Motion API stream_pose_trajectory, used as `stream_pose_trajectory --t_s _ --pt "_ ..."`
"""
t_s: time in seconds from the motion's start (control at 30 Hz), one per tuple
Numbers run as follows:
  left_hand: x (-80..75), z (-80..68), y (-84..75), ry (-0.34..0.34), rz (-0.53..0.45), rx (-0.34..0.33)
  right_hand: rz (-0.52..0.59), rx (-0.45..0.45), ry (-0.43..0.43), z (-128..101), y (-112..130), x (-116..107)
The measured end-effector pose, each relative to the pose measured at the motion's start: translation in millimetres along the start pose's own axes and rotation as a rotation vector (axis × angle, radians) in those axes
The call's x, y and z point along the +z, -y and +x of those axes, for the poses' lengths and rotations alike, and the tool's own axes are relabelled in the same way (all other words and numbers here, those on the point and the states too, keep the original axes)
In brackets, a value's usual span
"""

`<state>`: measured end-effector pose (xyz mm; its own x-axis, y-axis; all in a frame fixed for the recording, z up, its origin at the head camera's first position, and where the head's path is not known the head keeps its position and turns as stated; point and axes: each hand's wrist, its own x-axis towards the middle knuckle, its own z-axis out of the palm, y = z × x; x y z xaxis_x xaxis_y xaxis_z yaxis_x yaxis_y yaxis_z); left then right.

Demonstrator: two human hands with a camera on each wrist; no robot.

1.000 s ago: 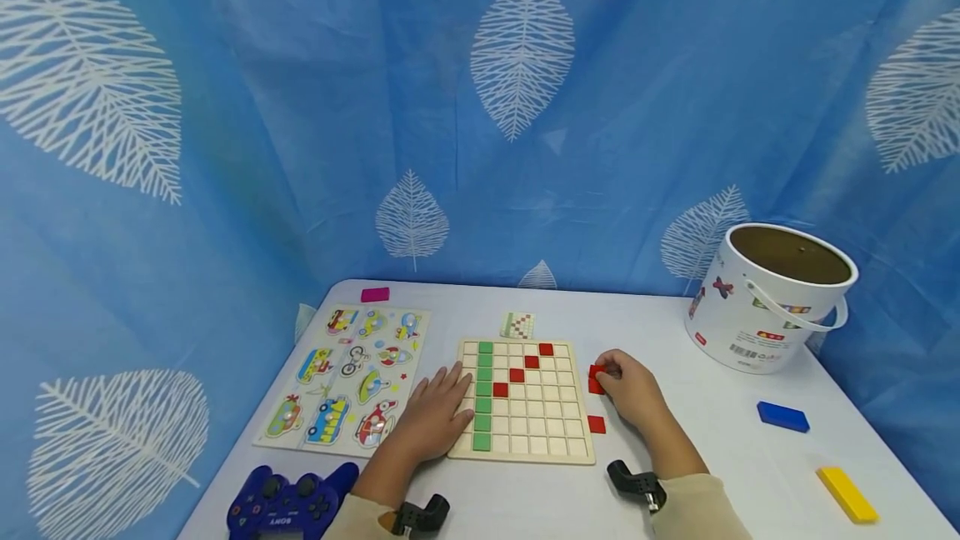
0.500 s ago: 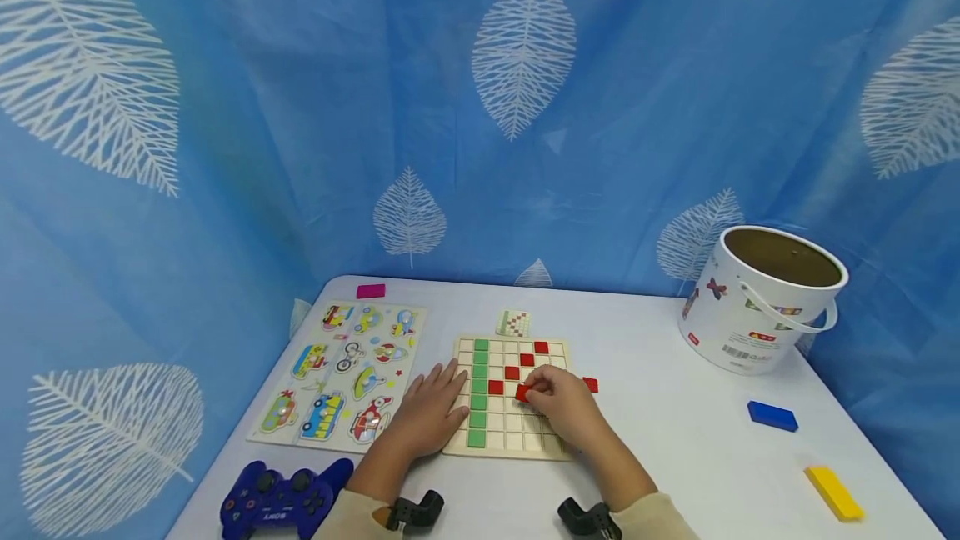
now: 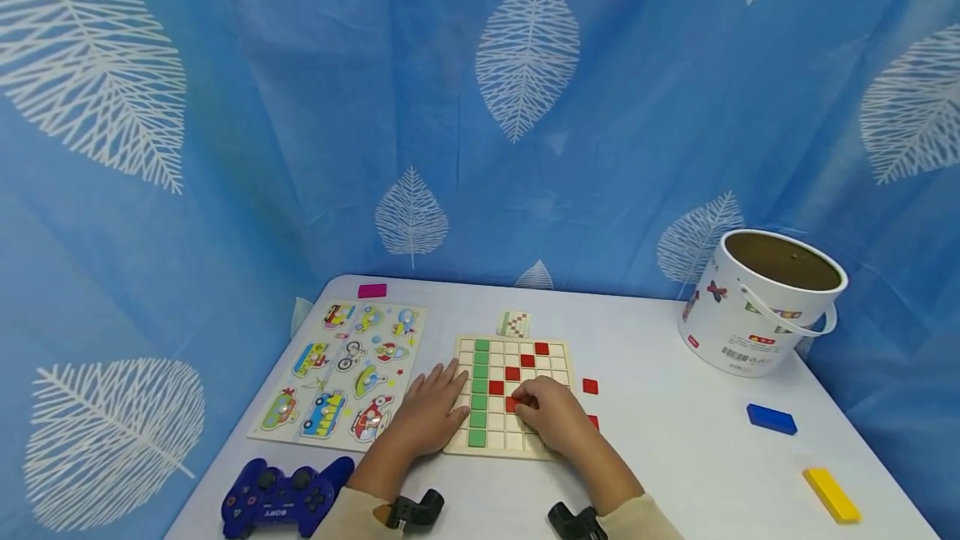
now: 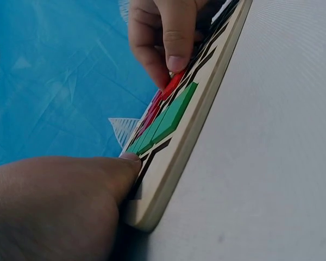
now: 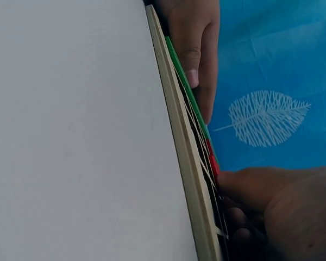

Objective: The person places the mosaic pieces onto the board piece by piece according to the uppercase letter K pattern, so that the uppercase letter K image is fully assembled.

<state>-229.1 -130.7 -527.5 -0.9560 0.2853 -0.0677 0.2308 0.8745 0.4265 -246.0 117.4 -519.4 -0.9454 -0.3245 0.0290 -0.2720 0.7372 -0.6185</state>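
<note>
A wooden grid board [image 3: 517, 453] lies on the white table, with a column of green tiles [image 3: 477, 419] near its left side and a slanting row of red tiles [image 3: 528, 361]. My right hand [image 3: 552, 417] is over the board's middle, its thumb and finger pinching a red square tile [image 3: 512, 405] at the lower end of that row. In the left wrist view those fingertips [image 4: 176, 63] meet the red tile. My left hand [image 3: 427, 413] rests with straight fingers on the board's left edge. Two loose red tiles [image 3: 591, 387] lie right of the board, one partly hidden.
A small pattern card [image 3: 515, 324] lies behind the board. To the left are a vehicle picture puzzle [image 3: 358, 382], a blue game controller [image 3: 285, 497] and a pink block [image 3: 372, 291]. At right stand a white bucket [image 3: 750, 332], a blue block [image 3: 772, 418] and a yellow block [image 3: 832, 495].
My right hand has picked up a red tile from the right of the board, carried it left and lowered it onto the grid. My left hand has stayed on the board's edge.
</note>
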Motion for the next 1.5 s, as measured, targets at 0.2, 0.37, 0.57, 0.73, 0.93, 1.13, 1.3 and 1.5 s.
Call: stream_pose_trajectory --t_s 0.2,0.37,0.57,0.73,0.93,1.13,1.3,1.5 --pt "0.8 1.2 0.9 -0.001 0.007 0.004 -0.121 -0.083 0.041 -4 -1 -6" --pt "0.7 1.8 1.6 -0.006 0.015 -0.007 -0.056 -0.001 0.014 -3 -10 -23" --pt "1.9 1.9 1.7 0.008 0.015 -0.013 -0.077 0.248 -0.119 -4 -60 -52" --pt "4.6 1.4 3.9 0.013 0.037 -0.03 -0.058 0.326 -0.108 -11 -90 -54" --pt "5.3 0.5 4.4 0.014 0.023 -0.014 -0.05 0.302 -0.138 -12 -94 -51" --pt "2.0 1.6 3.2 0.003 0.013 -0.007 -0.024 0.292 -0.149 -10 -91 -55" --pt "2.5 3.8 3.3 0.0 0.011 -0.007 0.043 0.266 -0.171 -8 -73 -55" --pt "6.1 4.8 5.6 0.001 0.023 -0.006 0.133 0.176 -0.063 -10 -26 -33"
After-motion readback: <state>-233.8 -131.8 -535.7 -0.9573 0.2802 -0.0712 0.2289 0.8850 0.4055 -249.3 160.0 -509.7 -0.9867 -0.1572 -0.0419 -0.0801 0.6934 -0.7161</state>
